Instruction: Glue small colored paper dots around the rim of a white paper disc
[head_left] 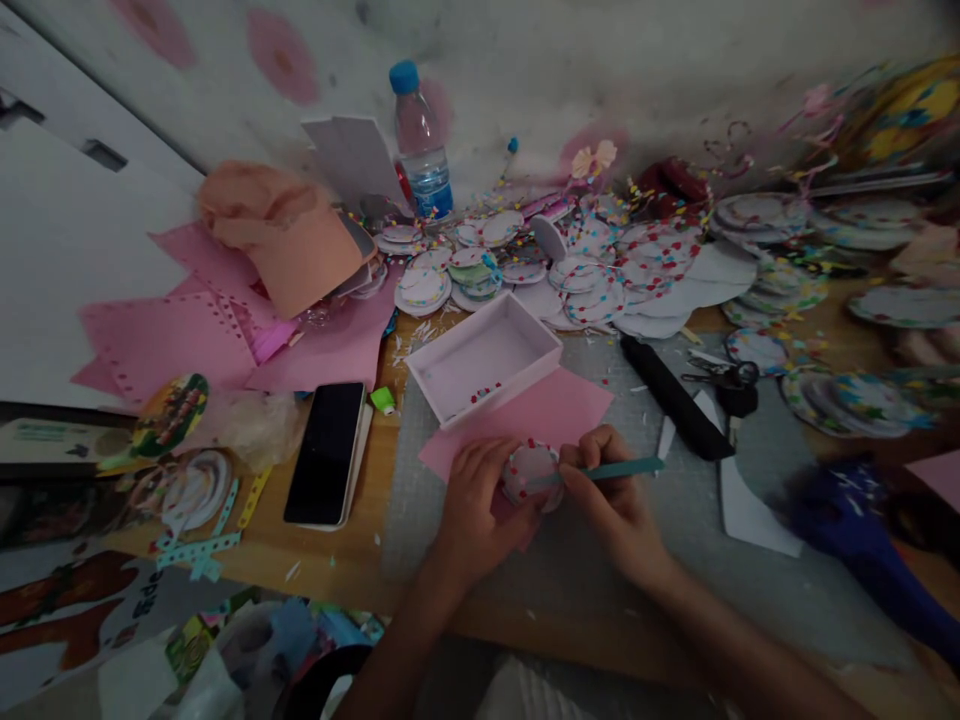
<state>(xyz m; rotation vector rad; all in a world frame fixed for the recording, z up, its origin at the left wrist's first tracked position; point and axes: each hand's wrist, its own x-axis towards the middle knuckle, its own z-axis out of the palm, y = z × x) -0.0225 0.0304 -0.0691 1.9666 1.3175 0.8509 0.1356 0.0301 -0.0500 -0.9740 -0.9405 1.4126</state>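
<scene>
My left hand (478,500) is closed around a small round disc (534,470) with red dots along its rim. Between the thumb and fingers of my right hand (611,500) is a slim teal stick-like tool (626,467); its near end reaches over the disc, and its exact kind does not show. Beneath both hands lies a pink sheet (559,400) on a grey cutting mat (450,570). Just beyond the disc, an open white box (487,350) holds a few small red and dark bits.
Stacks of decorated round discs (592,280) line the wall, beside a water bottle (424,150). A phone (326,455) lies on the left. To the right are a black box cutter-like tool (675,395), keys (731,380) and a blue glue gun-like tool (862,540).
</scene>
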